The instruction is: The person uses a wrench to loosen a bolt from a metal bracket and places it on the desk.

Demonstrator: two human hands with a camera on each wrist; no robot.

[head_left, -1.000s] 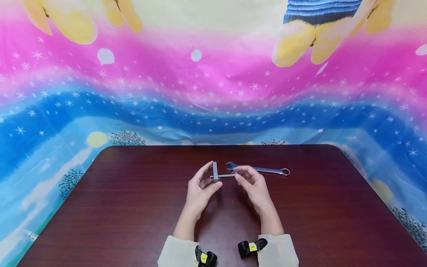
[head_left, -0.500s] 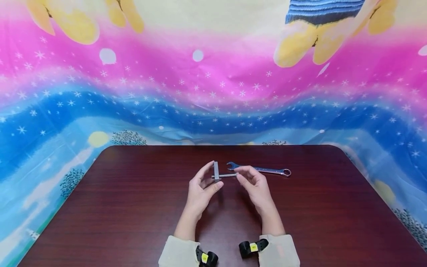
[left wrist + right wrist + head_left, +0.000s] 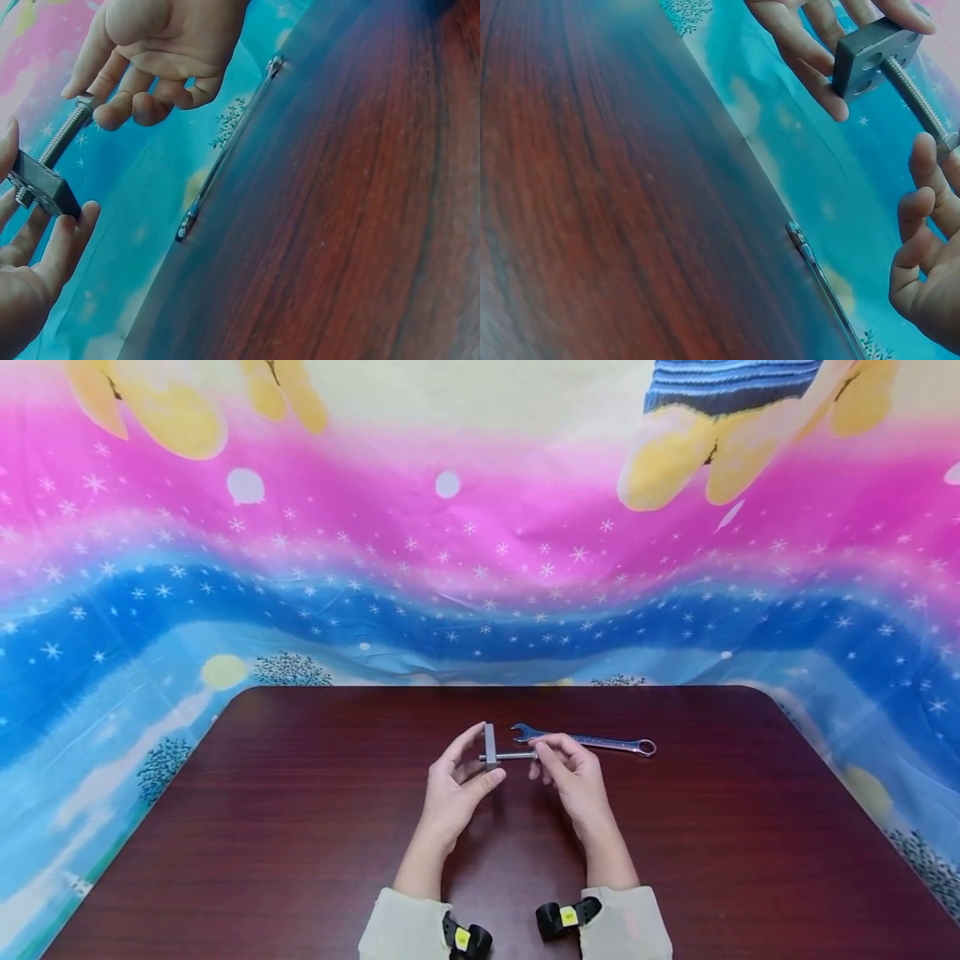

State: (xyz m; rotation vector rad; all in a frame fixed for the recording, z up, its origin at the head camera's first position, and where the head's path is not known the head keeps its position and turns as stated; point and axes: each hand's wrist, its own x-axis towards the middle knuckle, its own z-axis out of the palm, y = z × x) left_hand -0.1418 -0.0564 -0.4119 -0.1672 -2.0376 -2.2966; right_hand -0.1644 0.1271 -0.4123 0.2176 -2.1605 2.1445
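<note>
Above the middle of the table my left hand (image 3: 455, 789) grips a grey metal block (image 3: 491, 746) by its edges, between thumb and fingers. The block has several holes, as the right wrist view shows. A long threaded bolt (image 3: 517, 756) runs through one hole, and its tip pokes out a little on the far side of the block (image 3: 45, 184). At the other end, my right hand (image 3: 573, 781) pinches the bolt head (image 3: 86, 99) between thumb and forefinger, its other fingers loosely bent. Most of the thread lies bare between the block and the head.
A combination wrench (image 3: 600, 742) lies on the dark reddish-brown table (image 3: 300, 827), just behind my right hand. Its open end points left and its ring end right. A colourful printed cloth (image 3: 480, 568) hangs behind the table's far edge.
The right hand's fingers have shifted round the bolt head, with the lower fingers now showing beneath. Block and bolt sit slightly further right in the head view; the wrench lies unmoved.
</note>
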